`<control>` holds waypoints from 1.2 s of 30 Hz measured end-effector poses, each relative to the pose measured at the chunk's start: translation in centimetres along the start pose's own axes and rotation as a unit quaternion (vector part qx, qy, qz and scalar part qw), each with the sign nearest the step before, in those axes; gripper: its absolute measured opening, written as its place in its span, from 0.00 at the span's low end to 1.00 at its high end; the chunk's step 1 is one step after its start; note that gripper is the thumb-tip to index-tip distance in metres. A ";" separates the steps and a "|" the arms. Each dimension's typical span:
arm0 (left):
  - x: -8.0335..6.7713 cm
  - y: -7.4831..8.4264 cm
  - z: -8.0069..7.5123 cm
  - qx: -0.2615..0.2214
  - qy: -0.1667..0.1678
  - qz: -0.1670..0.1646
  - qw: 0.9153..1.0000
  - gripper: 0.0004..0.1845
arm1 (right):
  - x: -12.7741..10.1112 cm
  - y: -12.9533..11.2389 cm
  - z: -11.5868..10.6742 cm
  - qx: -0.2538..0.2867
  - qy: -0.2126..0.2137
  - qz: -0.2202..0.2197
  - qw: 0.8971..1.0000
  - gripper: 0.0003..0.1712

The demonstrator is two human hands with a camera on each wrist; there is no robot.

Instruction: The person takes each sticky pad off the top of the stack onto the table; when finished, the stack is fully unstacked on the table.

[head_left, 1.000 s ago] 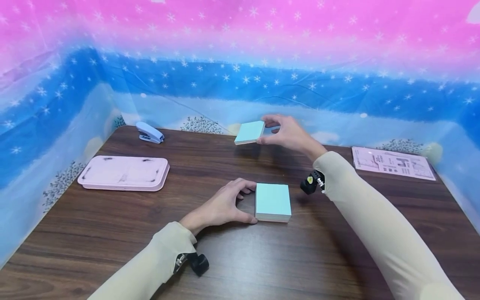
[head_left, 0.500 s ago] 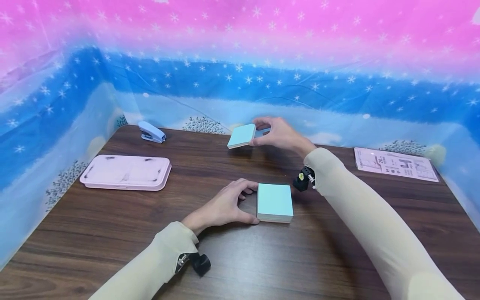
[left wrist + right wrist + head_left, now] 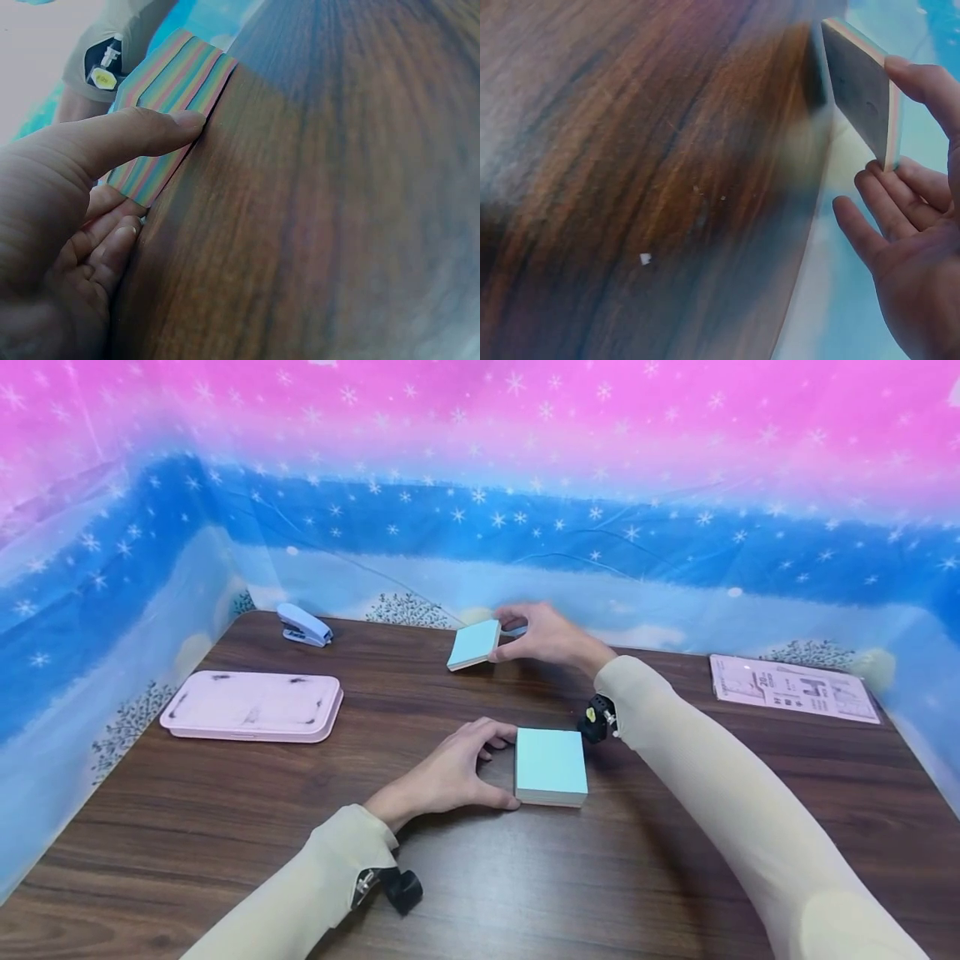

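In the head view, a thick pad of sticky notes [image 3: 551, 762] with a mint top sheet lies on the table. My left hand [image 3: 453, 770] holds it by its left side, thumb at the near corner and index finger at the far corner. The left wrist view shows the pad's striped, multicoloured edge [image 3: 176, 86] beside the thumb. Farther back, my right hand [image 3: 547, 637] pinches a thinner mint sticky note pad [image 3: 475, 644] by its right edge. In the right wrist view this pad's pale underside [image 3: 859, 86] faces the tabletop, a gap showing between them.
A pink flat case [image 3: 251, 706] lies on the left of the wooden table [image 3: 480, 885]. Behind it, a light blue stapler [image 3: 303, 625] stands near the back edge. At the back right lies a pink printed packet [image 3: 793, 687]. Patterned cloth [image 3: 480, 518] hangs behind the table.
My right hand has carried the thinner pad leftward and, most recently, down toward the back of the table. My left hand and the thick pad stay together in nearly the same place.
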State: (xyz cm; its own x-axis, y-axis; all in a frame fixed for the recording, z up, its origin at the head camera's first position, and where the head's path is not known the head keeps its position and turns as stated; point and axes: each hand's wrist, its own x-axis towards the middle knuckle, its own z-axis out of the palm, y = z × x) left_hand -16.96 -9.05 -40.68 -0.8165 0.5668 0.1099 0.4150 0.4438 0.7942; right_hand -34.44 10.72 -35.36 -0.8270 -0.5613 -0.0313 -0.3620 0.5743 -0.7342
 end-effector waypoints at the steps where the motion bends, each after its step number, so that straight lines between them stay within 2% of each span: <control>1: 0.0 0.0 0.0 0.001 0.001 0.000 1.000 0.42 | 0.1 0.1 0.1 -0.003 -0.003 0.000 1.000 0.50; 8: 0.0 -0.1 0.0 0.002 0.003 0.000 1.000 0.42 | 0.1 0.4 0.5 -0.023 -0.037 -0.003 0.999 0.48; 14: 0.0 -0.1 0.0 0.007 0.005 0.002 1.000 0.42 | 0.0 0.4 0.7 -0.059 -0.056 -0.002 0.997 0.50; 26: 0.0 -0.1 0.0 0.006 0.004 -0.004 1.000 0.43 | 0.0 -0.2 1.5 -0.128 -0.068 -0.002 0.989 0.51; 36: 0.0 -0.2 0.1 -0.004 0.007 0.005 1.000 0.42 | -1.5 -0.4 0.2 -0.094 -0.051 -0.022 0.994 0.47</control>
State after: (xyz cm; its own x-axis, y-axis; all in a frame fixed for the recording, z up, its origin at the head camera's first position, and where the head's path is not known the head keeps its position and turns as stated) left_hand -16.98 -9.07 -40.93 -0.8181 0.5610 0.1262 0.4202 0.4334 0.7973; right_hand -32.97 11.19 -35.20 -0.7646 -0.6399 -0.0770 -0.4787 0.6439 -0.5968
